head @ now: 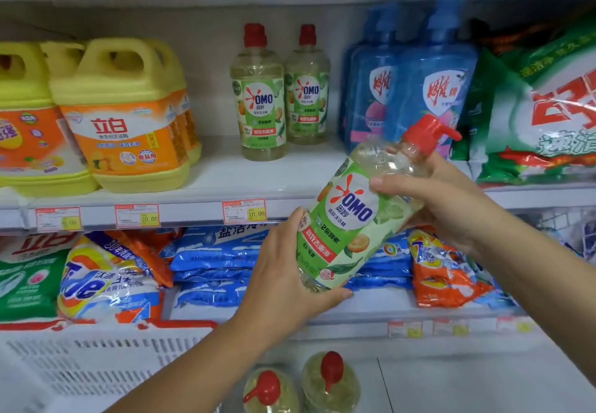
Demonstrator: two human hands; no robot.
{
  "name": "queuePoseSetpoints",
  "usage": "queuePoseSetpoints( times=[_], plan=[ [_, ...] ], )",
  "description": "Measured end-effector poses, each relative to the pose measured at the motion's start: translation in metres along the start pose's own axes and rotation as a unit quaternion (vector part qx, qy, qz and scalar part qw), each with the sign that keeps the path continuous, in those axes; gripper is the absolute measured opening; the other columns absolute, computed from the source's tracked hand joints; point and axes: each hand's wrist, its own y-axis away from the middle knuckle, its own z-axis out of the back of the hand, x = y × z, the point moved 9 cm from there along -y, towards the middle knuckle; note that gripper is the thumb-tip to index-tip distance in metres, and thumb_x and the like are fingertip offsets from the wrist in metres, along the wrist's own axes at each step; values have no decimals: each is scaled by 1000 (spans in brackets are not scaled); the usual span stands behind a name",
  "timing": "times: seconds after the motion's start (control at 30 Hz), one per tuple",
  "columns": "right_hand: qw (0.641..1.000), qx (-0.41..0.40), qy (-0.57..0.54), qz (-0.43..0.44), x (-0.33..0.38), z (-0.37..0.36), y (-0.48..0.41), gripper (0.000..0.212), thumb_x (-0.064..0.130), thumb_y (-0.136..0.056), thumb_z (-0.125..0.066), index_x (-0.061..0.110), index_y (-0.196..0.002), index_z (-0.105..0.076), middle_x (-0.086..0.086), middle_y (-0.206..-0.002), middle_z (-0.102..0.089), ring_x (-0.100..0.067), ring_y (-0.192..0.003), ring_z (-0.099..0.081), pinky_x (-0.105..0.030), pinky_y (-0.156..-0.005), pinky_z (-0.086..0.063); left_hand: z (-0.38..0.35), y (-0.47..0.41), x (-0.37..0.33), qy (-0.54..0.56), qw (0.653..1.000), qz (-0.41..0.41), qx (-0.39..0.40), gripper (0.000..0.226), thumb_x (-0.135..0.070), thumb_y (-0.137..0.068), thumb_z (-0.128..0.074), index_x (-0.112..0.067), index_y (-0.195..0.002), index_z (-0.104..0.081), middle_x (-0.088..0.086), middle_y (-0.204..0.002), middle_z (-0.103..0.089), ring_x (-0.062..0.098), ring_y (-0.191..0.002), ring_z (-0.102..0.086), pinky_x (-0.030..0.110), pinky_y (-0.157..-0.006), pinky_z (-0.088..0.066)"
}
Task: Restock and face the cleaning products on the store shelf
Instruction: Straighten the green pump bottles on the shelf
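Left hand, right hand grip 1 clear, red-capped OMO bottle; 2 shelved bottles behind it, 2 spare bottles below

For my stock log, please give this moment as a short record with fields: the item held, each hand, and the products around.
held item: OMO bottle, tilted, red pump cap up and right
left hand: grips the bottle's base
right hand: grips its upper part
displayed: two shelved OMO bottles, upright, labels forward
neighbours: yellow jugs at left, blue pouches at right
below: two spare bottles, red caps
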Motion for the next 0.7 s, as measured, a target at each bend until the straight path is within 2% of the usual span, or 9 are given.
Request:
queuePoseSetpoints(
  times=[0.07, 0.13, 0.23, 0.3, 0.4, 0.47, 0.57, 0.7],
  plan=[
    [999, 5, 40, -3, -5, 7, 11, 73, 16, -52, -91, 22, -118, -60, -4, -101, -76, -25, -82, -75, -38, -60, -59, -22, 9, 4, 22, 998, -2, 63, 119, -56, -65, -84, -39, -153, -6, -27, -143, -19, -11, -133, -22, 12, -108, -24],
    [996, 9, 89, -2, -13, 14, 22, 65, 12, -58, -90, 26, -114, -62, 5, -99, -76, -15, -84, -75, -32, -66, -60, -47, 24, 10, 0, 991, -19, 132, 106, -55, -77, -76, -39, -153, -4, -29, -153, -10, -17, -138, -9, 7, -111, -14],
    [986, 20, 167, -18, -44, 19, 38, 53, 12, -60, -90, 35, -101, -64, 22, -91, -74, 5, -80, -69, -12, -68, -54, -89, 54, 32, -127, 961, -59, 240, 78, -54, -96, -49, -32, -156, -4, -15, -163, 1, -1, -149, 0, 17, -120, -3],
    [974, 29, 216, -60, -84, 22, 48, 55, 21, -57, -92, 36, -102, -66, 21, -92, -74, 5, -82, -69, -16, -72, -53, -115, 78, 52, -206, 925, -82, 309, 68, -57, -99, -29, -30, -157, -5, -9, -165, 4, 6, -151, 2, 27, -123, -1],
    [953, 33, 280, -107, -151, 25, 65, 66, 34, -54, -93, 36, -111, -60, 13, -100, -71, -6, -93, -68, -32, -85, -54, -134, 100, 75, -239, 903, -84, 347, 79, -63, -84, 2, -32, -157, -2, -9, -165, -3, 9, -151, -5, 31, -122, 1],
    [950, 35, 284, -127, -192, 23, 79, 67, 30, -55, -94, 40, -107, -54, 14, -104, -67, -9, -97, -65, -35, -90, -53, -136, 103, 81, -240, 908, -83, 332, 79, -63, -83, 5, -34, -157, -3, -10, -164, -13, 8, -150, -12, 27, -120, 0],
    [947, 29, 276, -163, -248, 18, 97, 69, 25, -58, -93, 41, -110, -50, 15, -106, -62, -12, -101, -62, -32, -90, -50, -135, 102, 81, -239, 911, -85, 325, 75, -62, -87, 1, -35, -156, -7, -11, -163, -19, 7, -149, -17, 27, -119, -3],
    [944, 13, 268, -192, -303, 14, 115, 83, 32, -58, -93, 42, -123, -43, 15, -118, -57, -10, -108, -58, -24, -88, -44, -134, 102, 84, -269, 908, -93, 307, 62, -57, -98, -18, -30, -153, -29, -8, -153, -42, 11, -140, -41, 30, -114, -25]
  ],
)
